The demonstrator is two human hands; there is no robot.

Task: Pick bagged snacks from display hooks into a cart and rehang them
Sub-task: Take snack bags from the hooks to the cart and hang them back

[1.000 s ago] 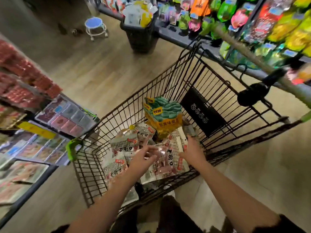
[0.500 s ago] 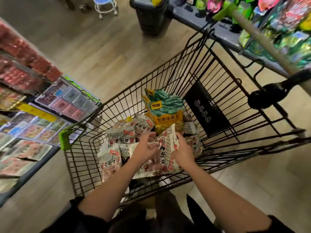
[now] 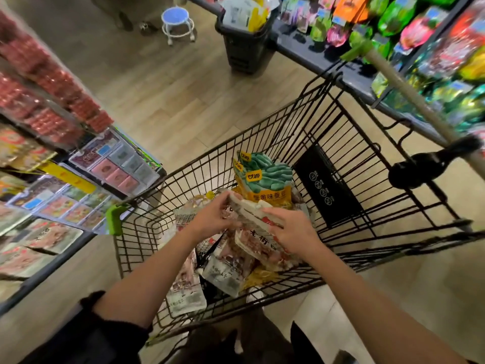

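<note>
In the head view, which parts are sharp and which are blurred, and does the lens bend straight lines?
Head view: the green-and-yellow bag and the cart wires are fairly sharp; the hanging snacks on the right and the red packs on the left are smeared; the wide lens bows the shelf edge and tilts the floor; lighting is dim and even.

Cart top open, so access from above. Near end crowded w/ snack bags; upright green-yellow bag blocks mid. Far end by black panel is bare wire floor. Handle crosses on the right; shelf edge just behind it.
</note>
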